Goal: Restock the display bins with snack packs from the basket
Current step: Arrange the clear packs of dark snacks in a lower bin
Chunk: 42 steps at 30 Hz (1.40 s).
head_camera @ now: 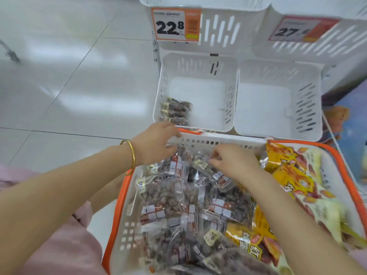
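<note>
Snack packs (178, 197) lay heaped in the basket (127, 231), directly under both hands. Left hand (155, 143) curled at the far rim, grasp unclear. Right hand (232, 161) palm-down, fingertips pinching a clear pack (200, 163). Left bin (198, 92) held a few packs.

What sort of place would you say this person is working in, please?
Most likely a shop's snack aisle: white display bins carry price tags, and an orange-rimmed basket full of snack packs stands on the tiled floor.

White slotted plastic bins (198, 90), glossy clear-film snack packs (168, 197), shiny tiled floor (69, 76).
</note>
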{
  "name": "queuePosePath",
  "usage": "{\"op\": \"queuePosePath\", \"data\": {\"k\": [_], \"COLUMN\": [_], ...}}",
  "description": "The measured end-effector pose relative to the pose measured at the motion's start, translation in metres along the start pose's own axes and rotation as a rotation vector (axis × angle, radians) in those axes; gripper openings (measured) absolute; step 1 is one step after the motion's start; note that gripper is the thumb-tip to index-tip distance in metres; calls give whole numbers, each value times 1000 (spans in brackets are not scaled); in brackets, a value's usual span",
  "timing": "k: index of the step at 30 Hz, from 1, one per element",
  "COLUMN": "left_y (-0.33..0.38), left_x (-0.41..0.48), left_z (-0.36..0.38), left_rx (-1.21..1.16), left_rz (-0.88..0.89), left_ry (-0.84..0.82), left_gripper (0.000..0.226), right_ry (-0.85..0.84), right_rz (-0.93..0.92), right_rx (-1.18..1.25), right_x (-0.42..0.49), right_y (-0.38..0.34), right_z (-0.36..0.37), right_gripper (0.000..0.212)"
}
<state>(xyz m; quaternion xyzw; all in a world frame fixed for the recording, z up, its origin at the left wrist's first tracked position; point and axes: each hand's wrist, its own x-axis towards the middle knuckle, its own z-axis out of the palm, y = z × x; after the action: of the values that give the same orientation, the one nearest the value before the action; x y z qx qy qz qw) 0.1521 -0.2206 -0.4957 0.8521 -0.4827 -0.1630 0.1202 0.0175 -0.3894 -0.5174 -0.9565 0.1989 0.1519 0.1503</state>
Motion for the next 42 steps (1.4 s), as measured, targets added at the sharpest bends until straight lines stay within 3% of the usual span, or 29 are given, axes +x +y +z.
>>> {"op": "queuePosePath", "data": {"k": [3,6,12,17,23,25,28,31,34,38,42], "left_y": [3,-1,-3,-6,10,18,22,23,27,35,42], "left_x": [-15,-21,-8,2,2,0,3,9,13,16,14], "left_z": [7,18,42,35,39,40,35,20,6,-9,-20], "left_rx": [82,59,172,185,-4,-27,-81,-357,-560,-809,-906], "left_rz": [-194,-356,-399,-400,-351,-341,-372,-448,-419,-376,-336], "left_ry": [-192,-243,-247,-302,-355,-304,-188,-79,15,106,145], "left_gripper": [43,42,47,58,76,78,86,72,44,10,8], "right_ry": [-74,-117,-292,-223,-42,-45,5,37,91,50,1], "right_rz": [58,95,92,131,173,204,196,185,157,43,4], "right_rx": [-73,-53,192,217,440,523,452,540,771,1156,1365], "right_x": [-5,-3,0,-6,-15,-20,-26,-26,-29,-34,-33], "right_y": [3,6,15,18,21,28,38,49,55,42,34], "right_z": [25,31,18,21,8,-4,-23,-41,-54,-58,-53], "right_gripper": [58,72,96,60,67,54,42,37,35,10,24]}}
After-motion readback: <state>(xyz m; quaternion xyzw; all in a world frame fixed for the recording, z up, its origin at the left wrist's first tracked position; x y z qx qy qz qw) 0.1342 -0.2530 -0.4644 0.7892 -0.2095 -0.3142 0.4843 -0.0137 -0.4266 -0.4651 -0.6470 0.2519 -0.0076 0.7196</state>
